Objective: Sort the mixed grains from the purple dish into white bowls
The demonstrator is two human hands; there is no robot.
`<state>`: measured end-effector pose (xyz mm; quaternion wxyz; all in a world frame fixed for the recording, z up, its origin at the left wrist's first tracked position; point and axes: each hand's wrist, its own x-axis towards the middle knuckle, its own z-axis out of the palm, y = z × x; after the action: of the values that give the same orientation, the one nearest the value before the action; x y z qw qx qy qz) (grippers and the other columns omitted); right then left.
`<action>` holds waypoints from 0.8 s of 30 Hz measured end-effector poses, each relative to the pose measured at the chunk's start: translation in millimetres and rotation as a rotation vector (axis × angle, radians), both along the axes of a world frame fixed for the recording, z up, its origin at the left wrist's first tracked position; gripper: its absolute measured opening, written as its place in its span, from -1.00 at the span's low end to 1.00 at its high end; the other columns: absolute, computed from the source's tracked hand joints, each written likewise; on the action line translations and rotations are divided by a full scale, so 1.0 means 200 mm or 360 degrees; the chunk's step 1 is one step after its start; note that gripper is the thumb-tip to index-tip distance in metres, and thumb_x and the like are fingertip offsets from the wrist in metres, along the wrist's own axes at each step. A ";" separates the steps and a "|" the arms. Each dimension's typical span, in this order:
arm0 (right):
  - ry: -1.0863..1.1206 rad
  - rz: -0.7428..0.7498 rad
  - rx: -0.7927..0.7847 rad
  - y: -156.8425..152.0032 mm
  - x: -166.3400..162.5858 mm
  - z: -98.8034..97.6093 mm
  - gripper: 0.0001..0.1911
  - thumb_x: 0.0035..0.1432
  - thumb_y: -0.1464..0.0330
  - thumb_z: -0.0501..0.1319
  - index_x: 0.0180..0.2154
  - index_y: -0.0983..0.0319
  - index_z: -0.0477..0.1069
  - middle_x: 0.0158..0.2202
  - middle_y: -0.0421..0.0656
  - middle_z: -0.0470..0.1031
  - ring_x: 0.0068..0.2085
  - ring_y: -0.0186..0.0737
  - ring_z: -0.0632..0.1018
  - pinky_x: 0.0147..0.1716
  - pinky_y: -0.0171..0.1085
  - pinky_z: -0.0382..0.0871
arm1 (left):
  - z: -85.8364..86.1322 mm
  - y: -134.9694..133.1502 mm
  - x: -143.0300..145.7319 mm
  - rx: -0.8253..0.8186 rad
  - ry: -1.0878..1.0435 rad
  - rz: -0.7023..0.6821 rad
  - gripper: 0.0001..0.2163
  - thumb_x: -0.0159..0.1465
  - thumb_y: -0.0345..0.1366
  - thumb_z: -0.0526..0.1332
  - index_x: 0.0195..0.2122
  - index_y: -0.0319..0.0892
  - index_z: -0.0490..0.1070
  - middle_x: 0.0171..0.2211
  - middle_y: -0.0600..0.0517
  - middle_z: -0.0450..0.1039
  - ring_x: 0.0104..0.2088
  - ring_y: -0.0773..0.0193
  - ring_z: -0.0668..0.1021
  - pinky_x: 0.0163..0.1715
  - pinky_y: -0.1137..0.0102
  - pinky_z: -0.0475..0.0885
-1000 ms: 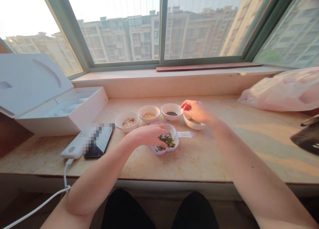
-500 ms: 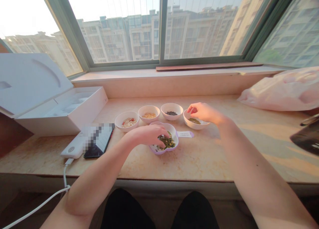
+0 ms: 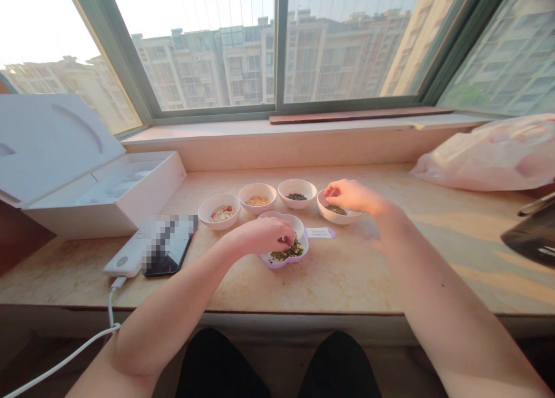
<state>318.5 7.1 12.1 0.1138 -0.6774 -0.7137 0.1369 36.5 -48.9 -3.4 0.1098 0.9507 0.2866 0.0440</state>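
Observation:
A lilac flower-shaped dish (image 3: 299, 256) holds a mix of green and dark beans. My left hand (image 3: 260, 235) rests over its left side, fingertips pinched together in the beans. My right hand (image 3: 352, 194) hovers over the rightmost white bowl (image 3: 326, 213) of green beans, fingers pinched; what they hold is too small to make out. Three more white bowls stand in a row: one with pale slices and red bits (image 3: 219, 211), one with yellow grains (image 3: 258, 196), one with dark beans (image 3: 297, 192).
A small white label (image 3: 321, 233) lies right of the lilac dish. A phone on a white power bank (image 3: 150, 249) with a cable lies at left, behind it an open white box (image 3: 87, 173). A pink plastic bag (image 3: 489, 155) sits at right.
My right hand moved right from between the bowls and lowered over the rightmost bowl. My left hand's fingers drew together in the lilac dish.

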 end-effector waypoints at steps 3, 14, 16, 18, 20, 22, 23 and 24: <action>-0.0002 -0.0019 -0.0013 -0.01 -0.01 0.01 -0.81 0.23 0.34 0.32 -0.13 0.20 0.66 -0.08 -0.04 0.71 -0.12 -0.10 0.67 -0.22 -0.26 0.46 | 0.01 -0.01 0.01 0.0025 0.0050 -0.0107 -0.80 0.30 -0.38 0.20 -0.47 -0.13 0.51 -0.35 0.02 0.53 -0.30 0.24 0.52 -0.24 0.34 0.35; 0.0096 -0.0021 0.0336 -0.08 -0.13 0.03 -0.82 0.30 0.28 0.27 -0.15 0.14 0.64 -0.17 -0.09 0.69 -0.16 -0.09 0.61 -0.20 -0.22 0.41 | 0.11 0.04 -0.08 0.0158 -0.0261 0.0433 -0.88 0.31 -0.37 0.20 -0.30 -0.13 0.54 -0.27 0.02 0.61 -0.27 0.23 0.56 -0.23 0.34 0.37; 0.0219 0.0116 0.0385 -0.12 -0.18 0.04 -0.79 0.32 0.25 0.25 -0.13 0.15 0.63 -0.20 -0.10 0.68 -0.18 -0.10 0.60 -0.19 -0.23 0.41 | 0.11 0.08 -0.11 0.0246 -0.0361 0.0692 -0.89 0.31 -0.35 0.21 -0.28 -0.13 0.54 -0.25 0.00 0.62 -0.27 0.21 0.57 -0.24 0.34 0.37; 0.0333 0.0293 0.0365 -0.16 -0.24 0.03 -0.76 0.34 0.20 0.25 -0.13 0.15 0.63 -0.20 -0.12 0.68 -0.20 -0.12 0.60 -0.21 -0.24 0.40 | 0.11 0.12 -0.13 0.0306 -0.0414 0.0942 -0.88 0.32 -0.33 0.21 -0.26 -0.14 0.56 -0.25 -0.03 0.63 -0.28 0.19 0.57 -0.25 0.34 0.38; 0.0408 0.0460 0.0280 -0.20 -0.30 0.03 -0.75 0.32 0.17 0.27 -0.14 0.16 0.63 -0.20 -0.13 0.68 -0.22 -0.14 0.60 -0.24 -0.25 0.39 | 0.09 0.16 -0.14 0.0329 -0.0403 0.1114 -0.85 0.34 -0.32 0.19 -0.23 -0.15 0.58 -0.26 -0.05 0.65 -0.29 0.17 0.58 -0.24 0.33 0.39; 0.0485 0.0659 0.0115 -0.24 -0.36 0.02 -0.75 0.31 0.20 0.27 -0.12 0.17 0.64 -0.21 -0.13 0.68 -0.23 -0.16 0.61 -0.23 -0.25 0.41 | 0.06 0.19 -0.14 0.0332 -0.0349 0.1188 -0.83 0.35 -0.31 0.18 -0.22 -0.15 0.59 -0.26 -0.07 0.65 -0.26 0.15 0.60 -0.22 0.33 0.40; 0.0506 0.0778 0.0028 -0.26 -0.39 0.01 -0.75 0.30 0.21 0.28 -0.10 0.18 0.64 -0.20 -0.13 0.69 -0.21 -0.15 0.62 -0.22 -0.24 0.42 | 0.05 0.21 -0.14 0.0336 -0.0318 0.1205 -0.82 0.36 -0.31 0.17 -0.23 -0.15 0.60 -0.25 -0.08 0.66 -0.25 0.14 0.60 -0.22 0.33 0.40; 0.0510 0.0893 -0.0054 -0.27 -0.42 0.00 -0.75 0.28 0.22 0.29 -0.08 0.17 0.64 -0.17 -0.12 0.69 -0.19 -0.14 0.62 -0.20 -0.24 0.42 | 0.04 0.22 -0.14 0.0340 -0.0285 0.1213 -0.80 0.36 -0.32 0.16 -0.24 -0.15 0.60 -0.24 -0.09 0.66 -0.24 0.13 0.60 -0.21 0.32 0.40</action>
<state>234.8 -47.3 13.1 0.1710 -0.4258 -0.8433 0.2798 7.7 -5.4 4.7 0.0107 0.7748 0.6016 0.1938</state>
